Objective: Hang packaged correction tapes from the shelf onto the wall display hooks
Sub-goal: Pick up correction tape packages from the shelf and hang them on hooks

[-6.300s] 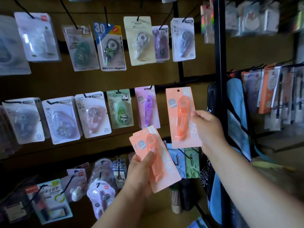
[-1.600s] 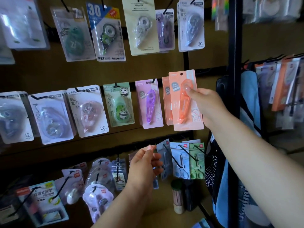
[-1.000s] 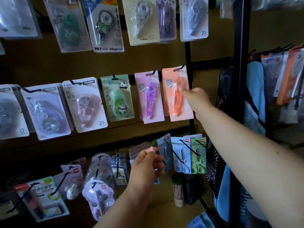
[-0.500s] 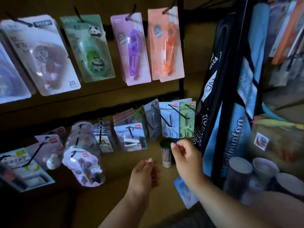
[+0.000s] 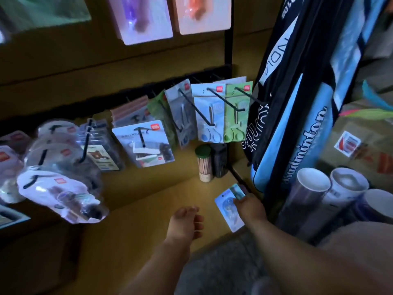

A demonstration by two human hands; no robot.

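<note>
A blue correction tape pack [image 5: 227,211] lies on the brown shelf [image 5: 148,209] near its right edge, with a second greenish pack [image 5: 237,190] partly under its far end. My right hand [image 5: 252,207] is down at the blue pack, thumb on its face and fingers closed at its right edge. My left hand [image 5: 185,222] hovers over the shelf just left of it, empty, fingers loosely apart. At the top edge an orange pack [image 5: 202,15] hangs on the wall beside a purple pack [image 5: 144,20], both blurred and cropped.
Packs of scissors [image 5: 214,116] and other stationery hang on long black hooks above the shelf. A toothpick jar [image 5: 205,162] stands at the back. A blue and black badminton bag [image 5: 297,124] leans on the black rack post at the right, beside white cups [image 5: 312,184].
Since the orange pack was hung, the view has tipped down to the shelf. My right hand has dropped from in front of the scissors packs onto the blue pack. My left hand stays low.
</note>
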